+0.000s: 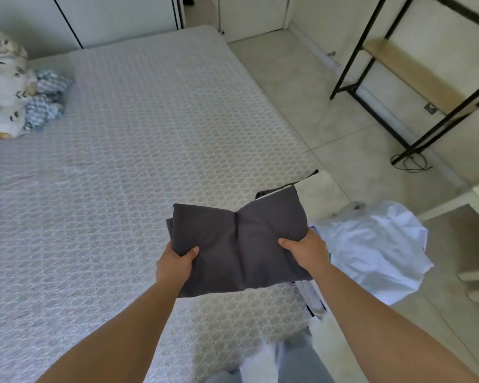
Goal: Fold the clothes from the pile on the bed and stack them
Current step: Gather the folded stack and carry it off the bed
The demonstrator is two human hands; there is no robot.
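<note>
Head view: folded dark garment in both hands.

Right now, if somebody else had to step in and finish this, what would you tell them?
Left hand and right hand: each has a grip on the folded dark grey garment, held above the bed near its right edge.
Done: this piece looks folded.
Beside it: a rumpled white garment at the bed's edge, apparently unfolded.
Left: set the grey one down on a stack, then fold the rest.
</note>
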